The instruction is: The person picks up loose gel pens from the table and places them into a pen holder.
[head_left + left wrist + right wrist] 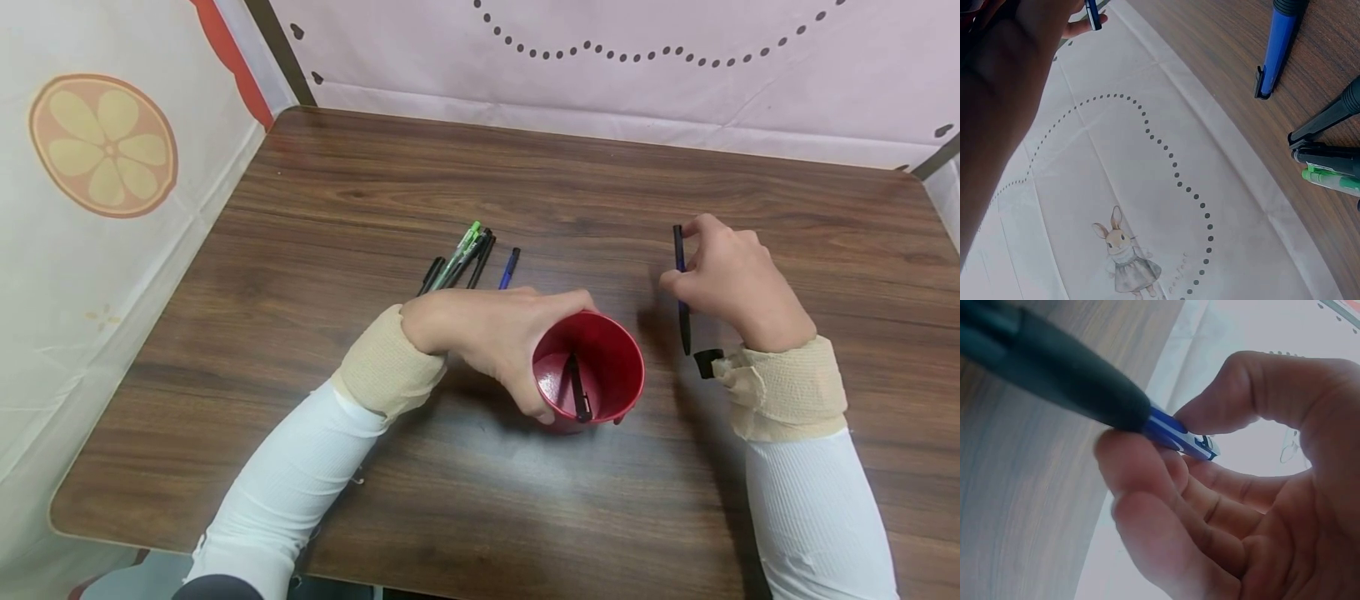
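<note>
My left hand (pixel 510 337) grips the rim and side of a red cup (pixel 618 367) near the middle of the table. Inside the cup leans a black pen (pixel 578 390). To the right, my right hand (pixel 731 279) pinches a dark pen (pixel 685 325) between thumb and fingers, above the table and apart from the cup. The right wrist view shows this pen's black grip (pixel 1079 378) and blue barrel (pixel 1166 431). Beyond the left hand lie a blue pen (pixel 510 268), several black pens (pixel 482 262) and a green-and-clear pen (pixel 463 248), their near ends hidden by that hand.
The brown wooden table (pixel 360 183) has its far edge against a pale printed cloth (pixel 600 92). Another cloth (pixel 112 275) with a fruit-slice print hangs along the left edge. A small black piece (pixel 707 363) sticks out from the right wrist's wrap.
</note>
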`<state>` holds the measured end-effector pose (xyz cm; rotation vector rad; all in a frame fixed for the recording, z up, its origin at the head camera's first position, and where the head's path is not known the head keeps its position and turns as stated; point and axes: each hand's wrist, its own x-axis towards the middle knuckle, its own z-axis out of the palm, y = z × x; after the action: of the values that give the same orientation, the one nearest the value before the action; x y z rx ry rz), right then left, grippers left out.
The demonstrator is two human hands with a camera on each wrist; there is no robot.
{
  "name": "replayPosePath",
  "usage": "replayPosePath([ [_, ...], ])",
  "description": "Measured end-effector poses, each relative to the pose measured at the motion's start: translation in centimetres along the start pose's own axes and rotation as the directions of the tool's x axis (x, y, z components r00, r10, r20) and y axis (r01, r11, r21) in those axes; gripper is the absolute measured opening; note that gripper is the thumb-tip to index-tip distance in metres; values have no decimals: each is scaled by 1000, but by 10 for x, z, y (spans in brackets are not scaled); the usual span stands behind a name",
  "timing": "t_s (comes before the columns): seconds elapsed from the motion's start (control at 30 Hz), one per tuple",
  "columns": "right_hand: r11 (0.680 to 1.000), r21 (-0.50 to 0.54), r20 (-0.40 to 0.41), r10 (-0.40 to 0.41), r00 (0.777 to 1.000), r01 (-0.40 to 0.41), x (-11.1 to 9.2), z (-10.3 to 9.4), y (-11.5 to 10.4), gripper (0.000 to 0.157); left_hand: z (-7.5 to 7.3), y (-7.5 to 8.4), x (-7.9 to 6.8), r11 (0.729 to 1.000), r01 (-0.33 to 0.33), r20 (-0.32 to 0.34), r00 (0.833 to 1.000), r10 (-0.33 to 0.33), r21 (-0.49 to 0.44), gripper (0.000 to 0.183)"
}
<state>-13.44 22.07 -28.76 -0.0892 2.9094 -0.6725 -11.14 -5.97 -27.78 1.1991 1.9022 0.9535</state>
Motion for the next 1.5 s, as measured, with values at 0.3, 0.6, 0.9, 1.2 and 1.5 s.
replayPosePath([
  [0.3, 1000, 6, -36, -23, 999, 23, -1, -1, -1, 53, 0, 1, 0, 1000, 9, -6, 1000, -9, 7, 77],
  [0.6, 998, 38, -99, -39, 994, 43, -2, -2, -3, 51, 0, 0, 0, 1000, -2, 5, 1000, 2, -11, 78],
  [0.9, 996, 56, -159, -56, 986, 66, -3, -3, -6, 46, 0, 1, 0, 1000, -2, 1, 1000, 2, -14, 78],
  [1.2, 993, 96, -212, -47, 976, 69, -4, -4, -9, 39, 0, 1, 0, 1000, -8, 1, 1000, 8, -27, 80],
  [1.5, 989, 89, -309, -87, 947, 120, -6, -3, -12, 29, 0, 0, 0, 1000, -12, 7, 1000, 12, -25, 82],
])
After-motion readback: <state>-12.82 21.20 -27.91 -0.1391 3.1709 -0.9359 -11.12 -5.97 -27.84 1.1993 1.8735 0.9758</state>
